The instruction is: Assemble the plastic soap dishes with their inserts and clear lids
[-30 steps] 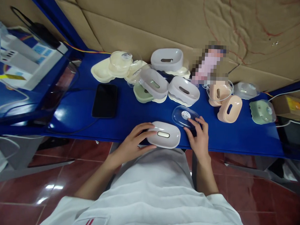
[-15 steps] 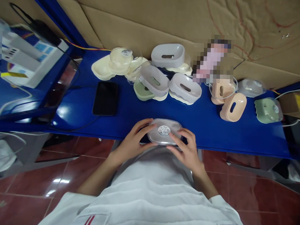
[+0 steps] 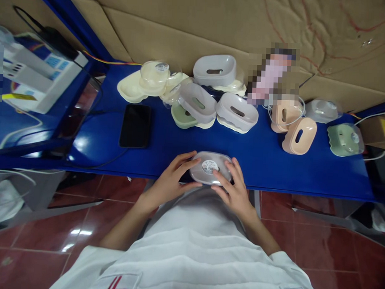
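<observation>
A greyish soap dish [image 3: 199, 173] with a clear lid lies level at the table's front edge, close to the white shirt. The lid carries a round printed sticker [image 3: 208, 165]. My left hand [image 3: 168, 178] grips the dish's left end, fingers over the top rim and thumb at the near side. Around the right end curls my right hand [image 3: 237, 191], one fingertip reaching the sticker's edge. What lies beneath the dish is hidden. Beyond it sit grey soap dishes [image 3: 238, 105], one resting on a green soap dish [image 3: 182, 118].
A black phone [image 3: 135, 125] lies left on the blue table [image 3: 170, 146]. Cream dishes [image 3: 128, 86] stand behind it. Peach dishes [image 3: 301, 138], a lidded green dish [image 3: 341, 140] and a cardboard box [image 3: 377, 134] are at the right. A white power strip [image 3: 60, 87] and cables occupy the far left.
My right hand has shifted slightly left and its fingers lie further over the lid, with one fingertip now at the sticker. My left hand keeps its hold.
</observation>
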